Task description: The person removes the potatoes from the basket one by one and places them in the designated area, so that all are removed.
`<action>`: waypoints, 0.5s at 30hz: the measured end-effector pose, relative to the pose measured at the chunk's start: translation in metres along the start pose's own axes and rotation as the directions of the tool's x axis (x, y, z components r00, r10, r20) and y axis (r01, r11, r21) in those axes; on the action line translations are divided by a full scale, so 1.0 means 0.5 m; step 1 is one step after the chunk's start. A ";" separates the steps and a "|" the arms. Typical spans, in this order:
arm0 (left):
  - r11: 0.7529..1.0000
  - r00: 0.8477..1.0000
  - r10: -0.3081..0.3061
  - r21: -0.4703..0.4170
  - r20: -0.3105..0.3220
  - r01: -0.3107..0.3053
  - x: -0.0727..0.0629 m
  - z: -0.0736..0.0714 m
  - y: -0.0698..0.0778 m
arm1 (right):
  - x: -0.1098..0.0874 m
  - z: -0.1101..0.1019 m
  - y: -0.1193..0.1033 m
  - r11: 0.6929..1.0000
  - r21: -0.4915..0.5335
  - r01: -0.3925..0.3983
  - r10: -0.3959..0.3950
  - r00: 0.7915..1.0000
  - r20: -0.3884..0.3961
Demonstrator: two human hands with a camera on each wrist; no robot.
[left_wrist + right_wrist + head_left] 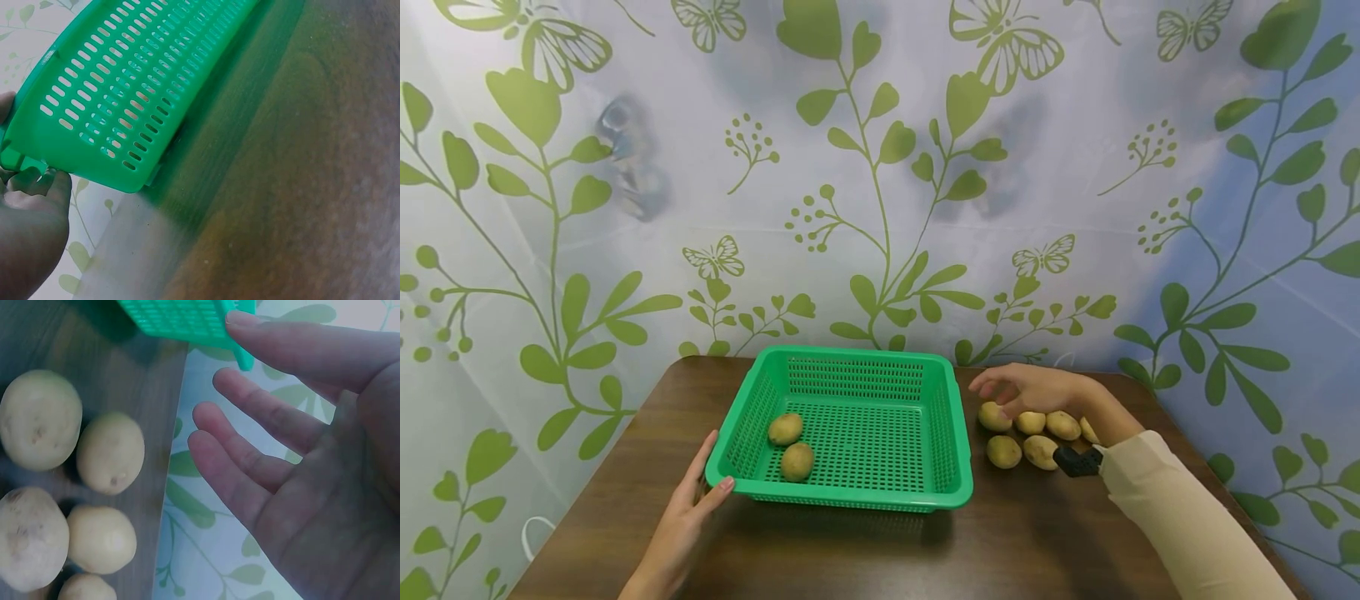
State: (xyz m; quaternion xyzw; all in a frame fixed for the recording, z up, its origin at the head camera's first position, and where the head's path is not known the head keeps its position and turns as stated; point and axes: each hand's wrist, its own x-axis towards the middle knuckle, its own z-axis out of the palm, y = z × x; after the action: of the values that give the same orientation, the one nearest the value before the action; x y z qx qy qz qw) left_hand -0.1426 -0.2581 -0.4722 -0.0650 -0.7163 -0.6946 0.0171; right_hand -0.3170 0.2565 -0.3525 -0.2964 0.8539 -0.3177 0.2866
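Observation:
A green plastic basket (850,499) with slotted walls stands on the table. Two potatoes, one (786,428) behind the other (797,462), lie in its left part. My left hand (679,518) grips the basket's near left corner, thumb on the rim; the left wrist view shows its fingers (59,187) hooked at the rim's edge. Over the loose potatoes (1003,452) right of the basket hovers my right hand (1037,388). It holds nothing, and its fingers (234,478) are spread and slightly bent in the right wrist view.
Several potatoes (1062,425) sit in two rough rows on the brown wooden table (1000,542). A white curtain (880,233) with green leaves and butterflies hangs behind the table's far edge. A black strap piece (1077,461) is on my right wrist.

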 end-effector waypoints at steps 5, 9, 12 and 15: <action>1.000 1.000 0.002 0.003 -0.001 -0.002 0.000 0.001 0.000 | 0.011 0.002 -0.015 1.000 -0.028 -0.003 0.003 1.000 -0.001; 1.000 1.000 0.004 0.003 -0.003 -0.004 0.000 0.001 -0.001 | 0.022 0.001 -0.030 0.998 -0.060 0.022 -0.022 1.000 0.007; 1.000 1.000 0.002 0.000 -0.004 -0.002 0.000 0.000 -0.002 | 0.032 0.000 -0.039 0.996 -0.078 0.044 -0.043 0.999 0.015; 1.000 1.000 0.003 -0.004 -0.002 -0.003 -0.001 0.001 -0.001 | 0.045 0.001 -0.047 0.995 -0.075 0.062 -0.060 0.998 0.018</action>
State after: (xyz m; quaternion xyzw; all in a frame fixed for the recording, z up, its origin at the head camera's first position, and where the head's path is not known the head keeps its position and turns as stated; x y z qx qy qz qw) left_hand -0.1424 -0.2579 -0.4727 -0.0655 -0.7147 -0.6961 0.0185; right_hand -0.3240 0.2266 -0.3429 -0.3354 0.8536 -0.2915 0.2719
